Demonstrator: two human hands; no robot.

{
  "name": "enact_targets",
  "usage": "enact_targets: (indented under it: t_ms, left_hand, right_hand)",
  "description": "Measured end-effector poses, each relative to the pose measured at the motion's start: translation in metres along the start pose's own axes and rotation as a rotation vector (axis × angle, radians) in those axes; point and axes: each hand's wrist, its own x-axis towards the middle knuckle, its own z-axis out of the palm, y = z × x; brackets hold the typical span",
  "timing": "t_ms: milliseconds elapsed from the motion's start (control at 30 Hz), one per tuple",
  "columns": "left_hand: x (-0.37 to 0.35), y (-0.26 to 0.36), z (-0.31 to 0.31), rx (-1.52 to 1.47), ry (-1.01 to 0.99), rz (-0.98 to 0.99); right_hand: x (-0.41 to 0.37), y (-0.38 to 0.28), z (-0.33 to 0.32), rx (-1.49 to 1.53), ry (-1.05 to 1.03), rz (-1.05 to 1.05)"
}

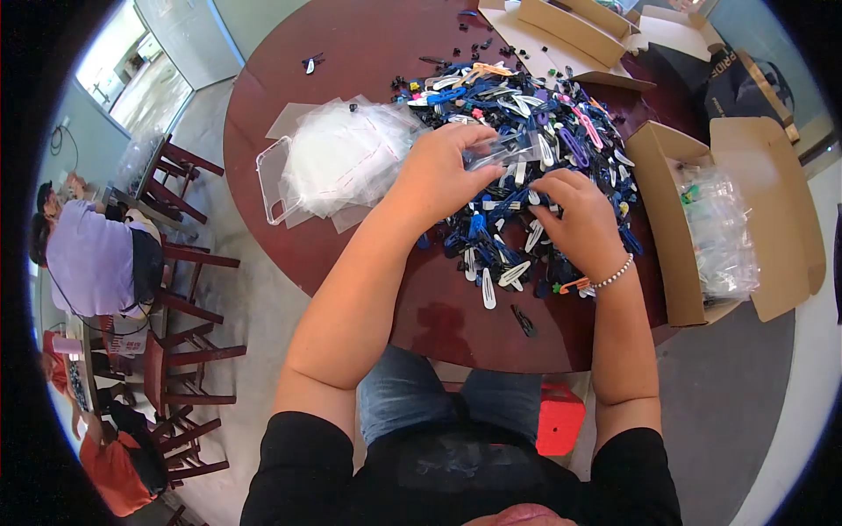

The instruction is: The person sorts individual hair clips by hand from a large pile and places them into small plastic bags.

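Note:
A large heap of snap hair clips (491, 235), mostly blue, black and white with a few pink, purple and orange ones, covers the middle of the round table. Over its left side, my left hand (445, 171) grips a clear plastic bag (519, 149) between thumb and fingers. My right hand (581, 215), with a beaded bracelet at the wrist, reaches into the heap's right part. Its thumb and fingertips are drawn together among the clips; what they pinch is too small to make out. Left of my left hand lies a stack of flat clear bags (338, 162).
The dark red table (289, 79) carries an open cardboard box (680, 263) of filled bags at right and more cardboard (570, 31) at the back. Single clips lie near the front edge. People (96, 259) sit among wooden stools (189, 355) at left.

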Motion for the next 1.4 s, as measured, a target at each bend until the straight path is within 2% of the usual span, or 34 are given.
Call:
enact_targets:
  t_ms: [67, 200, 433, 500, 567, 633, 733, 933, 1067, 1233, 1400]
  left_hand:
    - [0.000, -0.002, 0.001, 0.002, 0.005, 0.012]
    - [0.000, -0.001, 0.001, -0.014, 0.010, -0.002]
    - [0.000, -0.006, 0.004, -0.036, 0.047, 0.049]
    - [0.000, -0.005, 0.003, -0.020, 0.044, 0.064]
    - [0.000, -0.005, 0.003, -0.034, 0.043, 0.059]
    - [0.000, -0.004, 0.004, -0.048, 0.041, 0.057]
    - [-0.001, -0.002, 0.003, -0.026, 0.027, 0.039]
    - [-0.001, -0.002, 0.003, -0.017, 0.022, 0.059]
    - [-0.002, -0.003, 0.004, 0.003, 0.036, 0.073]
    - [-0.002, 0.000, 0.002, 0.024, 0.008, 0.044]
    - [-0.002, 0.001, 0.002, 0.040, 0.005, 0.048]
  right_hand:
    - [0.001, -0.002, 0.006, 0.083, 0.031, -0.096]
    - [0.001, -0.013, 0.020, 0.010, -0.030, -0.165]
    - [0.000, 0.003, 0.015, 0.173, -0.017, -0.050]
    - [0.001, 0.005, 0.011, 0.192, 0.051, 0.105]
    - [0.002, 0.006, 0.009, 0.185, 0.081, 0.094]
    - [0.001, 0.010, 0.011, 0.143, 0.006, -0.026]
    - [0.000, 0.003, 0.014, 0.031, -0.030, -0.101]
    - [0.000, 0.002, 0.013, 0.019, -0.040, -0.035]
    - [-0.001, 0.001, 0.016, 0.052, -0.044, -0.069]
    - [-0.001, -0.004, 0.014, -0.096, -0.059, -0.002]
    - [-0.002, -0.001, 0.014, -0.037, -0.068, 0.000]
